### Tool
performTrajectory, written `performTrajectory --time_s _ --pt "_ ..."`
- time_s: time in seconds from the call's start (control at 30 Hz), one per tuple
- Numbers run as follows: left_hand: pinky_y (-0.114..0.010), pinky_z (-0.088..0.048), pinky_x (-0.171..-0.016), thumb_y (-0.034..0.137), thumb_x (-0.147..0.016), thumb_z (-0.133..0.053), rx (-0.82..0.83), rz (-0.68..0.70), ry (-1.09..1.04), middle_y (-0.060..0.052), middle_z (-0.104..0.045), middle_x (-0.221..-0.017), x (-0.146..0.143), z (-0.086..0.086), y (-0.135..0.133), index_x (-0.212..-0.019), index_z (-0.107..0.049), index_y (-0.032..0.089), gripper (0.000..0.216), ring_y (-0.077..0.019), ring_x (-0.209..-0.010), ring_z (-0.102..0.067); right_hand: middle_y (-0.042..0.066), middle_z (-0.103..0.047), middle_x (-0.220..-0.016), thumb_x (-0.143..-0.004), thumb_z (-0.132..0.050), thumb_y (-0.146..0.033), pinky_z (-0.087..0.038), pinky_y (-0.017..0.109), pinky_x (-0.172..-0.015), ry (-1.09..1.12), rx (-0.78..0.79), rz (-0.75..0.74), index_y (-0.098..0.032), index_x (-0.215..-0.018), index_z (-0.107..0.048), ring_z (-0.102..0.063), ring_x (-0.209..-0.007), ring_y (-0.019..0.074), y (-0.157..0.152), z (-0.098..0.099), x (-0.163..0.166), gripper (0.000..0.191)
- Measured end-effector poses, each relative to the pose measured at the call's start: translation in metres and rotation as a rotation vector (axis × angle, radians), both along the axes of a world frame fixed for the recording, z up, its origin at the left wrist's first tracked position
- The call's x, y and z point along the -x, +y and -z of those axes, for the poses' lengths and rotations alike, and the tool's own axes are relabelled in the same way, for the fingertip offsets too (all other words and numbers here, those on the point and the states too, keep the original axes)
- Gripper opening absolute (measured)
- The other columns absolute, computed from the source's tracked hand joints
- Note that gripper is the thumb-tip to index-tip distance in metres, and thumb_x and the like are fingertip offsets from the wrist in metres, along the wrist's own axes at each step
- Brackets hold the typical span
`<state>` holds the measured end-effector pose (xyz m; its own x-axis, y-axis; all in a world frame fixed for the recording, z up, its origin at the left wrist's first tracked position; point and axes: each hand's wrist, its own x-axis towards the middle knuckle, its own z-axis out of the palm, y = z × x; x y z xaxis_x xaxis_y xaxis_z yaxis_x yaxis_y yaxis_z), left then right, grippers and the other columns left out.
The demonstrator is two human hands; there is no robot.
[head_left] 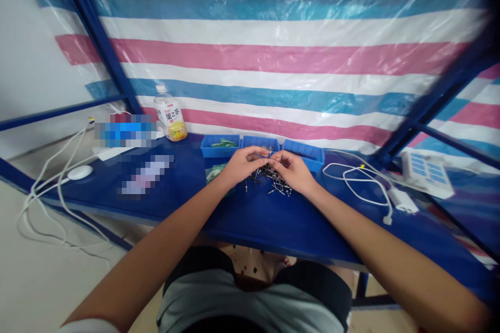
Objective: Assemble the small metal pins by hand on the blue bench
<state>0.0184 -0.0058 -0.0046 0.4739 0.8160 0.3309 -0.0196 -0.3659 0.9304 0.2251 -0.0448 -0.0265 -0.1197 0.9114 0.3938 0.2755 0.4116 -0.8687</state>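
Over a loose pile of small pin-like metal pieces, which look like blind rivets (278,183), my two hands meet at the fingertips. My left hand (242,164) has its thumb and fingers pinched together; whatever sits in them is too small to make out. Close beside it, my right hand (296,170) is also closed at thumb and forefinger, its contents hidden. Behind the hands stand three blue bins: a left bin (220,153) with green pieces, a middle bin (250,140) partly covered by my fingers, and a right bin (313,163) with dark contents.
A small green-and-white bag (214,173) lies left of the pile. Further left are a drink bottle (172,114), blurred-out items and a white puck (80,172) with cables. On the right lie a white cable with an adapter (403,201) and a power strip (427,174). Blue frame posts flank the table.
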Motion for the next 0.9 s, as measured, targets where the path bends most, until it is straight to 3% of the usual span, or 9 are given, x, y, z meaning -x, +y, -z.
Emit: performTrajectory --time_s 0.2,0.37,0.53,0.63,0.73,0.8,0.9 --pt "-0.024 -0.047 -0.061 0.014 -0.085 -0.063 0.011 -0.150 -0.037 -0.010 -0.074 -0.108 0.000 0.003 0.006 -0.119 -0.072 0.015 0.035 -0.0117 -0.073 -0.063 0.004 -0.071 -0.079 -0.090 -0.070 -0.063 -0.048 0.029 -0.057 0.033 0.036 0.053 -0.021 -0.096 -0.070 -0.062 -0.067 0.0178 0.003 -0.003 -0.001 0.042" --pt "-0.023 -0.043 -0.058 0.008 -0.082 -0.052 0.021 -0.213 -0.113 -0.008 -0.072 -0.103 0.000 0.002 0.008 -0.119 -0.069 0.015 0.042 -0.0098 -0.069 -0.059 0.002 -0.069 -0.073 -0.089 -0.067 -0.068 -0.044 0.028 -0.054 0.068 0.019 0.160 -0.020 -0.093 -0.068 -0.055 -0.058 0.0154 0.016 -0.004 -0.001 0.047" --pt "-0.023 -0.045 -0.060 0.009 -0.079 -0.051 0.017 -0.221 -0.104 -0.007 -0.072 -0.102 0.002 0.004 0.012 -0.120 -0.068 0.015 0.044 -0.0098 -0.068 -0.058 -0.001 -0.057 -0.057 -0.091 -0.067 -0.064 -0.037 0.030 -0.051 -0.126 -0.004 0.305 -0.021 -0.070 -0.061 -0.046 -0.050 0.0141 0.023 -0.005 -0.005 0.048" --pt "-0.025 -0.048 -0.064 0.011 -0.080 -0.052 -0.002 -0.222 -0.076 -0.007 -0.072 -0.103 0.004 0.007 0.014 -0.120 -0.068 0.016 0.044 -0.0108 -0.070 -0.060 0.002 -0.066 -0.067 -0.096 -0.065 -0.052 -0.044 0.032 -0.059 -0.357 -0.136 0.254 -0.022 -0.078 -0.068 -0.057 -0.058 0.0176 0.015 -0.006 -0.009 0.035" --pt "-0.026 -0.050 -0.068 0.012 -0.081 -0.052 -0.031 -0.218 -0.057 -0.007 -0.073 -0.104 0.005 0.009 0.016 -0.121 -0.068 0.016 0.044 -0.0118 -0.073 -0.061 0.007 -0.074 -0.089 -0.093 -0.071 -0.041 -0.052 0.038 -0.080 -0.603 -0.279 0.125 -0.023 -0.090 -0.075 -0.066 -0.084 0.0245 0.008 -0.004 -0.012 0.019" --pt "-0.026 -0.051 -0.069 0.013 -0.082 -0.052 -0.049 -0.217 -0.048 -0.007 -0.073 -0.105 0.005 0.011 0.017 -0.122 -0.068 0.017 0.044 -0.0122 -0.074 -0.062 0.009 -0.073 -0.099 -0.090 -0.076 -0.039 -0.052 0.041 -0.089 -0.690 -0.300 0.074 -0.023 -0.101 -0.077 -0.067 -0.095 0.0275 0.006 -0.002 -0.013 0.020" --pt "-0.026 -0.051 -0.070 0.013 -0.083 -0.051 -0.056 -0.220 -0.030 -0.007 -0.073 -0.105 0.005 0.012 0.019 -0.123 -0.068 0.017 0.044 -0.0124 -0.075 -0.063 0.009 -0.073 -0.099 -0.091 -0.074 -0.030 -0.052 0.040 -0.088 -0.728 -0.273 0.043 -0.023 -0.108 -0.077 -0.067 -0.094 0.0265 0.007 0.002 -0.013 0.019"
